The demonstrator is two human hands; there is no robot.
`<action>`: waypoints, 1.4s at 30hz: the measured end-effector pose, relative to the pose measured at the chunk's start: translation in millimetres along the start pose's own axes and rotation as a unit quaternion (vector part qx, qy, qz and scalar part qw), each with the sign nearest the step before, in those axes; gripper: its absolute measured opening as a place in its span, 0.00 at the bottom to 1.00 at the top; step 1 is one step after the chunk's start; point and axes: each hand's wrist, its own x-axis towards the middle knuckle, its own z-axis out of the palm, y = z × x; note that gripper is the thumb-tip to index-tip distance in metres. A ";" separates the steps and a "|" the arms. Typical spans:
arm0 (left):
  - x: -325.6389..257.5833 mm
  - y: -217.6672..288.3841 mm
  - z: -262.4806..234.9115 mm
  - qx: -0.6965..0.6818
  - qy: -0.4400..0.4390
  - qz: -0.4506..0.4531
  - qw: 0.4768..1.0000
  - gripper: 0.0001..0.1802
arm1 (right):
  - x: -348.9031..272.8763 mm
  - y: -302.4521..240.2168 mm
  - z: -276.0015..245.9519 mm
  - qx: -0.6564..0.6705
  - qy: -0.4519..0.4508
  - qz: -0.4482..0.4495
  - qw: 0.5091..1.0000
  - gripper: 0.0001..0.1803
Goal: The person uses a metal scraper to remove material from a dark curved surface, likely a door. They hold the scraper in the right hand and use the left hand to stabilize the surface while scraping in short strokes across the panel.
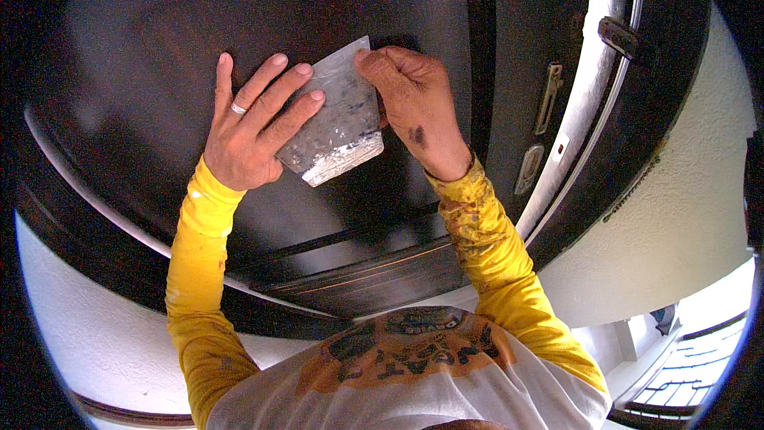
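Observation:
My right hand (414,99) pinches a grey, trapezoid scraper blade (342,115) by its upper right corner. The thumb lies on the front face, and the other fingers are curled mostly behind it. White residue and worn specks run along the blade's narrower lower edge. My left hand (259,127) is open with its fingers spread, a ring on one of them. Its fingertips overlap the blade's left edge; whether they press on it, I cannot tell. Behind both hands is a dark, glossy door panel (143,56).
To the right are a slotted metal plate (549,99) and a rounded plate (529,169) on the dark door. Beyond them runs a bright white strip (549,179) with a dark latch piece (619,37) across it. A textured pale wall (645,215) and a barred window (692,366) lie farther right.

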 end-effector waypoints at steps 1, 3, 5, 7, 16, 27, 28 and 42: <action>0.0 0.3 -0.2 -0.002 -0.002 -0.001 1.000 0.33 | -0.1 0.0 -0.3 -0.006 -0.001 0.003 1.000 0.16; -0.2 0.8 -0.5 -0.003 -0.004 -0.002 1.000 0.34 | -0.5 0.2 -0.4 0.007 -0.002 0.001 1.000 0.16; -0.7 1.2 -0.2 0.003 -0.008 -0.005 1.000 0.34 | -0.9 1.1 -0.5 0.019 -0.002 0.007 1.000 0.16; -1.3 1.0 0.2 -0.002 -0.001 -0.002 1.000 0.33 | -0.8 2.2 -0.8 0.032 -0.010 0.004 0.999 0.15; -0.1 2.7 1.1 0.002 0.001 -0.009 1.000 0.32 | -0.6 2.8 1.1 0.019 0.008 -0.003 1.000 0.15; 9.7 44.5 10.8 -0.014 0.189 -0.105 0.976 0.28 | -56.0 -4.7 -14.5 0.126 -0.202 -0.147 0.960 0.35; 14.5 60.4 13.7 -0.032 0.220 -0.134 0.966 0.28 | -67.6 -7.4 -10.9 0.051 -0.188 -0.174 0.965 0.37; 93.4 44.5 38.1 0.064 0.001 -0.136 0.989 0.39 | -45.5 -76.0 -120.3 -0.265 0.071 0.038 0.961 0.12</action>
